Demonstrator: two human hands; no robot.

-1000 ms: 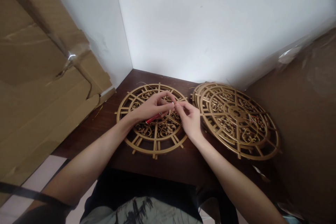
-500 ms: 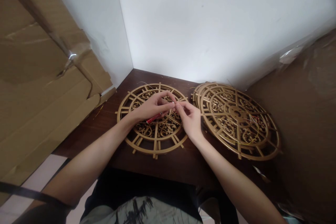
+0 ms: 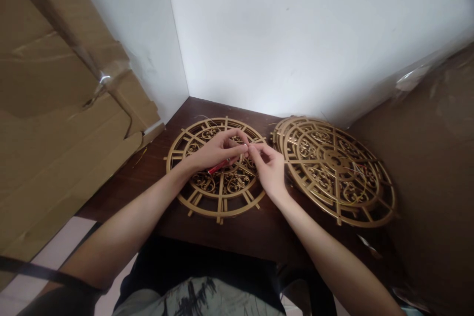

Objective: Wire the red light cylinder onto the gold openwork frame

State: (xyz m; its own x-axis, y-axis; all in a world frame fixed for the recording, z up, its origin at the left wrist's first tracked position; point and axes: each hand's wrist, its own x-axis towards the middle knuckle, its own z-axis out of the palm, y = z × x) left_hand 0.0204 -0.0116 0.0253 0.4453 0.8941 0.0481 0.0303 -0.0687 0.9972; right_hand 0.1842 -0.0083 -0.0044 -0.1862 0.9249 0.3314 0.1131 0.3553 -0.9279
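Note:
A gold openwork disc [image 3: 207, 192] with scrollwork and spokes lies flat on the dark wooden table [image 3: 237, 234] in front of me. Both hands meet over its centre. My left hand [image 3: 215, 152] is closed, with a small red tool [image 3: 217, 166] sticking out beneath its fingers. My right hand [image 3: 269, 167] pinches with thumb and forefinger against the left fingertips; what it holds is too small to name. To the right lies a stack of similar gold discs [image 3: 335, 168], with thin wires across the top one.
Taped cardboard [image 3: 62, 108] leans at the left beside the table. A large brown box wrapped in clear plastic [image 3: 433, 158] stands on the right, close to the stack. White walls form a corner behind the table.

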